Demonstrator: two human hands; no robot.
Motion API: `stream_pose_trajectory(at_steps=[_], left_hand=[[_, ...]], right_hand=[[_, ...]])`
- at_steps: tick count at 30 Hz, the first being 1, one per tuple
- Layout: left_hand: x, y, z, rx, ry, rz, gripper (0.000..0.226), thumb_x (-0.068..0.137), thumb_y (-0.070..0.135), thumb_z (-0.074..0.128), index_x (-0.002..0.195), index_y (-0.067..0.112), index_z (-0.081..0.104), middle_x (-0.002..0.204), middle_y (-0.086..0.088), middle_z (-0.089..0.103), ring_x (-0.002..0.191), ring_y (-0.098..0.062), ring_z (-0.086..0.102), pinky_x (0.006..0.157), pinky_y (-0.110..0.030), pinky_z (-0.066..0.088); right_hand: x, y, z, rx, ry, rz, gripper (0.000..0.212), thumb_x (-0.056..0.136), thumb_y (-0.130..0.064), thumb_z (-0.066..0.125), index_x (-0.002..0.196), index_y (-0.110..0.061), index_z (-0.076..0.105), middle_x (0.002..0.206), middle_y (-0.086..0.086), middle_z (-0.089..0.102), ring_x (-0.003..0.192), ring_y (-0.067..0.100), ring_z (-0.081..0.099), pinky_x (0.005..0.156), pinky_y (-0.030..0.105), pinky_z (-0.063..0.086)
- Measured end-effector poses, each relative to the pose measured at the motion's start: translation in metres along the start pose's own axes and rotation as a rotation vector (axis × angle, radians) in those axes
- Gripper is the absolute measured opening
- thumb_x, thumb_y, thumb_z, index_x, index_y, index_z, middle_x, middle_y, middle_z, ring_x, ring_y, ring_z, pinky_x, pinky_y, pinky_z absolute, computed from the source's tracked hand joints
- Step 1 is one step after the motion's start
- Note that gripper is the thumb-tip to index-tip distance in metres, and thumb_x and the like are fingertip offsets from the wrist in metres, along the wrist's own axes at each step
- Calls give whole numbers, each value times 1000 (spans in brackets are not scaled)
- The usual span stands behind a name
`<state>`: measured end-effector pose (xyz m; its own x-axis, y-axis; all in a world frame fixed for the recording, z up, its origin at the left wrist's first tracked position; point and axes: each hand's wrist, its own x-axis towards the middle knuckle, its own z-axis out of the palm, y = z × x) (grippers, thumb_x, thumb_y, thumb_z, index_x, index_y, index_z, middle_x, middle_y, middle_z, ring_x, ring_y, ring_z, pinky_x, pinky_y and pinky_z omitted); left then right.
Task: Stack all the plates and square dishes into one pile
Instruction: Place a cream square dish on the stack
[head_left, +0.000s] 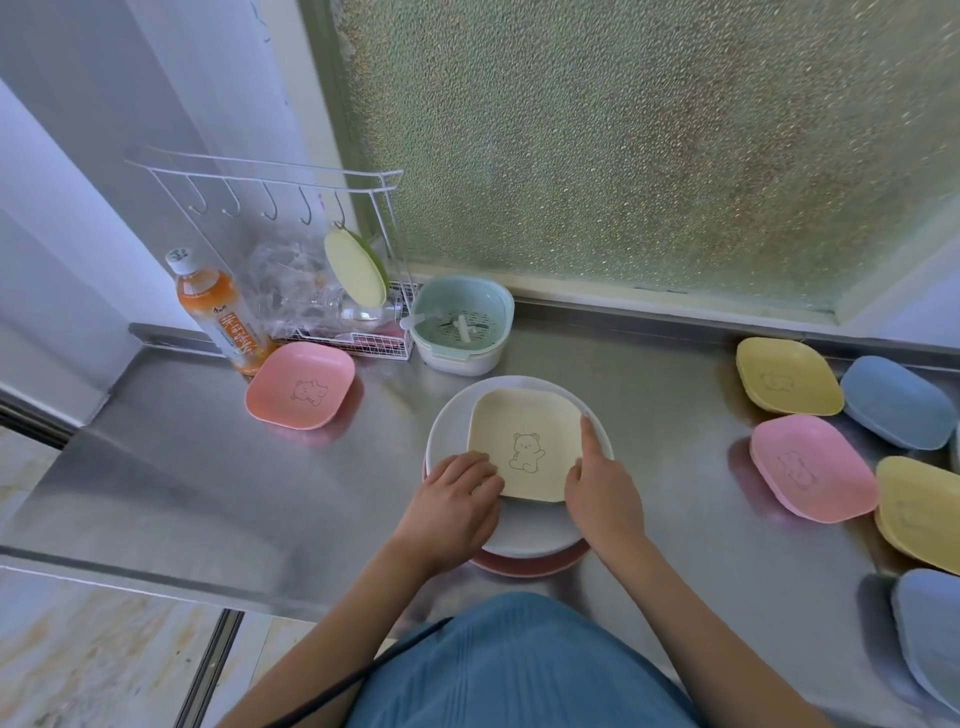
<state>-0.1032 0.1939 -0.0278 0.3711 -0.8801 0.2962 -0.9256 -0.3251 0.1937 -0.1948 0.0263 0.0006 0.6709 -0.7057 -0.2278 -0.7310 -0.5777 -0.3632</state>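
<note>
A cream square dish (530, 441) with a bear drawing lies on a white round plate (452, 421), which sits on a pink plate (530, 569). My left hand (452, 506) holds the dish's near left corner. My right hand (597, 493) grips its right edge, forefinger stretched along it. Another pink square dish (301, 384) lies to the left. At the right lie a yellow dish (787, 374), a blue dish (891, 400), a pink dish (810, 465), a second yellow dish (919, 509) and a second blue dish (930, 623).
A wire rack (311, 249) with hooks, a hanging green-yellow lid and crumpled plastic stands at the back left. An orange drink bottle (218, 312) stands beside it. A mint colander bowl (462, 322) sits behind the pile. The steel counter's edge (156, 582) runs at the left front.
</note>
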Motion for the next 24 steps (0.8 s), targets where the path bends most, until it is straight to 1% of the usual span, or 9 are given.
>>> stream_pose_trajectory(at_steps=[3, 7, 10, 12, 14, 16, 18, 20, 24], left_hand=[[-2, -3, 2, 23, -26, -3, 28, 84, 33, 49, 92, 14, 68, 101, -1, 70, 107, -23, 61, 95, -34, 45], [-7, -12, 2, 22, -20, -15, 30, 84, 35, 49, 92, 13, 68, 98, -2, 71, 98, -24, 65, 94, -32, 38], [-8, -14, -1, -25, 37, 3, 27, 85, 33, 49, 97, 15, 66, 97, -1, 71, 95, -21, 65, 93, -32, 37], [-6, -18, -5, -90, 142, -29, 26, 86, 28, 50, 106, 16, 61, 104, -2, 71, 99, -19, 62, 93, -34, 38], [-5, -31, -10, -125, 260, -192, 27, 86, 20, 48, 111, 16, 56, 111, -7, 68, 105, -20, 55, 90, -36, 39], [-6, -53, -16, -122, 326, -481, 31, 84, 12, 46, 113, 14, 56, 114, -10, 64, 108, -25, 54, 90, -40, 41], [-10, -78, -21, -73, 249, -745, 38, 81, 3, 49, 118, 10, 58, 121, -11, 61, 115, -32, 53, 94, -47, 41], [-14, -100, -23, -59, 98, -895, 47, 82, -1, 51, 127, 10, 53, 129, -10, 57, 126, -31, 46, 102, -48, 34], [-17, -133, -18, -31, -72, -968, 50, 90, 6, 46, 138, 18, 42, 132, -6, 56, 134, -25, 39, 109, -45, 25]], right_hand=[[2, -7, -1, -7, -19, -6, 63, 96, -18, 34, 150, -26, 2, 86, 9, 59, 74, 24, 56, 62, 33, 43], [4, -18, 1, -35, -22, -32, 62, 97, -20, 33, 150, -26, 2, 78, 2, 50, 67, 19, 49, 62, 31, 42], [5, -18, -1, -90, 27, -12, 57, 97, -27, 31, 149, -29, 7, 82, 2, 57, 67, 20, 52, 61, 30, 43], [5, -16, -6, -103, 115, -16, 54, 95, -37, 31, 146, -30, 14, 93, 4, 65, 73, 24, 60, 63, 31, 49], [4, -20, -10, -78, 191, -30, 57, 93, -43, 34, 145, -31, 14, 106, 5, 64, 84, 26, 64, 65, 31, 47], [4, -32, -9, -63, 220, -62, 60, 93, -45, 36, 147, -32, 11, 114, 5, 59, 91, 25, 63, 64, 32, 44], [5, -48, -3, -62, 218, -111, 61, 93, -44, 37, 147, -31, 12, 116, 6, 57, 91, 25, 62, 64, 33, 45], [6, -64, 6, -72, 192, -156, 58, 92, -43, 37, 145, -29, 18, 114, 6, 57, 89, 25, 62, 61, 32, 46], [6, -89, 19, -129, 125, -208, 46, 92, -37, 38, 136, -25, 33, 101, 6, 58, 82, 27, 62, 55, 32, 44]])
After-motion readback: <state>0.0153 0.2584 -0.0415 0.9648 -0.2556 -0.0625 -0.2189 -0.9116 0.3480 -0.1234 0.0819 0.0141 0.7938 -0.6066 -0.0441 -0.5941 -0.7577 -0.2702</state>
